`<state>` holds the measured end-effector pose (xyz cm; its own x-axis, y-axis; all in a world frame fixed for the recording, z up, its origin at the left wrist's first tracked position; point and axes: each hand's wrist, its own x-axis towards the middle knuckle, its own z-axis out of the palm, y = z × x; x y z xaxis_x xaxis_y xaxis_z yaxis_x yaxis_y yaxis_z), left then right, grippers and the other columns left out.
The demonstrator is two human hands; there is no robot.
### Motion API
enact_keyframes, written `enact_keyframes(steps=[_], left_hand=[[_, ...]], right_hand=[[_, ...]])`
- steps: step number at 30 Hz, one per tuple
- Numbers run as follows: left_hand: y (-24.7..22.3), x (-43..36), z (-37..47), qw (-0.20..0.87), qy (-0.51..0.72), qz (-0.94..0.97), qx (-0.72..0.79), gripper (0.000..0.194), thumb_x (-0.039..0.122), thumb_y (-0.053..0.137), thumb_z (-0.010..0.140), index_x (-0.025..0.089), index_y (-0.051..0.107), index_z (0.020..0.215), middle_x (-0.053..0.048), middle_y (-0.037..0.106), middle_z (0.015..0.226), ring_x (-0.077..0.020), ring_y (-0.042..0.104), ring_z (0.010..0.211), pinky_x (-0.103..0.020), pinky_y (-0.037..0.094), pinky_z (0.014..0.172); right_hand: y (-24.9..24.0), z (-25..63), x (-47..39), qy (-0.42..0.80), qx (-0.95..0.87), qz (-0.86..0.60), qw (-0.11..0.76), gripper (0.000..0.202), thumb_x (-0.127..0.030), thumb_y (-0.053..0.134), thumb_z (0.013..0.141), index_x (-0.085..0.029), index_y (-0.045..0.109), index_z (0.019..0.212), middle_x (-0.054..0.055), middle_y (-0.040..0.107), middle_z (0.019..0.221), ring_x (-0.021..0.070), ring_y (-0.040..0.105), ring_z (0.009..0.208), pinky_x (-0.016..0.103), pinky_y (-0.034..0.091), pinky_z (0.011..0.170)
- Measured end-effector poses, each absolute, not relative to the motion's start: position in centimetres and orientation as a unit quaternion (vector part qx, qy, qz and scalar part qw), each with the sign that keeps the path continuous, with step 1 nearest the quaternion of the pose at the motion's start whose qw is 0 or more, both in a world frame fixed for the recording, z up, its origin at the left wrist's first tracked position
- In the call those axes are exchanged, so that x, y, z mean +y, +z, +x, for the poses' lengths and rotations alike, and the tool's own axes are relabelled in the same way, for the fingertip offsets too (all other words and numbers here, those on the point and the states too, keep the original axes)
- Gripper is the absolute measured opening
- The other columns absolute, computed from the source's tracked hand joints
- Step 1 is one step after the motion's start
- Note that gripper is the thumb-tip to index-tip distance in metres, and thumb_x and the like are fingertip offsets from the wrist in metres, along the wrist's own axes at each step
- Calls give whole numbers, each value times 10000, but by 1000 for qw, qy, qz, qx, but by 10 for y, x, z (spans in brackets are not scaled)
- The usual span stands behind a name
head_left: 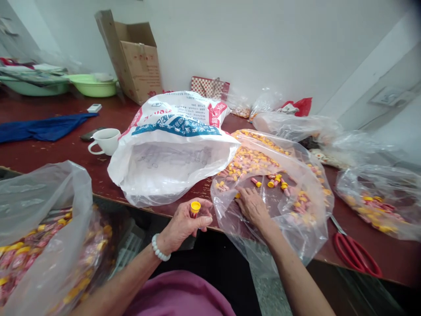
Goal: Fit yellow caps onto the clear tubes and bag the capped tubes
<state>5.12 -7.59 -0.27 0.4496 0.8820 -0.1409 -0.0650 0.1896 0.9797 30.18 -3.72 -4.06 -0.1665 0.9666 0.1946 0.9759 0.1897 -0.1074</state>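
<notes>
Near the table's front edge, my left hand (pixel 187 221) is closed round a small tube with a yellow top (pixel 195 207), which stands upright between thumb and fingers. A beaded bracelet (pixel 160 248) circles that wrist. My right hand (pixel 252 204) reaches into the mouth of a clear plastic bag (pixel 305 239). Its fingers are bent down at a yellow-capped piece (pixel 237 195), partly hidden by the fingertips. Many small pink and yellow pieces (pixel 253 160) lie inside this bag. Just left of it, a white printed sack (pixel 174 171) lies with its opening toward me.
Red-handled scissors (pixel 357 256) lie at the right edge, near another bag of pieces (pixel 381 210). A large filled bag (pixel 36 245) stands at lower left. Farther back are a white cup (pixel 107 141), a blue cloth (pixel 46 127), a cardboard box (pixel 141 66) and a green basin (pixel 94 86).
</notes>
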Motion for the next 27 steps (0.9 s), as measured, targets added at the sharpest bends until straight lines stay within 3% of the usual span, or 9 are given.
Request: enact_keyframes(steps=[6,10,13,16,20,23,27], left_hand=[[1,-82,54,665,321,559,378,407,286,659,729,162,554,1102,-41,620,859,-104,547,568,-167,316,382],[0,-82,55,664,324,554,384,421,321,671,727,138,568,1091,-54,628,873,-99,538,569,-168,305,391],[6,-84,60,668,312,563,372,408,292,677,721,128,587,1083,-51,640,863,-96,534,585,-179,345,436],[12,-86,65,651,315,591,357,345,238,691,702,117,636,1020,-34,639,820,-100,532,649,-205,417,562],[12,-88,60,644,319,600,351,320,213,714,682,117,658,982,-16,622,794,-100,515,700,-216,424,660],[11,-89,54,648,315,600,348,299,219,712,685,124,648,961,2,590,740,-83,483,634,-195,397,583],[13,-89,53,683,316,576,319,214,299,662,745,121,608,850,18,502,646,-79,457,538,-181,332,454]], right_hand=[[-34,298,-51,-14,-689,-698,193,410,-115,399,834,-115,498,1231,142,614,949,241,576,853,362,438,768],[-14,297,-76,5,-619,-736,273,295,-198,334,894,-115,538,1090,130,625,918,206,598,799,336,471,718],[9,269,-99,154,-594,-667,422,240,-338,369,932,-172,526,1007,39,620,801,145,590,689,264,480,640],[24,234,-116,306,-550,-542,558,183,-364,533,873,-202,545,959,9,616,810,126,583,712,247,474,667],[22,217,-120,310,-553,-524,568,138,-323,570,863,-207,572,939,6,621,824,122,576,731,252,463,696],[18,221,-118,303,-568,-527,555,120,-315,562,873,-210,569,932,7,624,852,128,580,759,264,465,716],[20,224,-122,241,-693,-507,452,143,-307,554,871,-217,565,982,26,621,916,164,575,863,314,458,790]])
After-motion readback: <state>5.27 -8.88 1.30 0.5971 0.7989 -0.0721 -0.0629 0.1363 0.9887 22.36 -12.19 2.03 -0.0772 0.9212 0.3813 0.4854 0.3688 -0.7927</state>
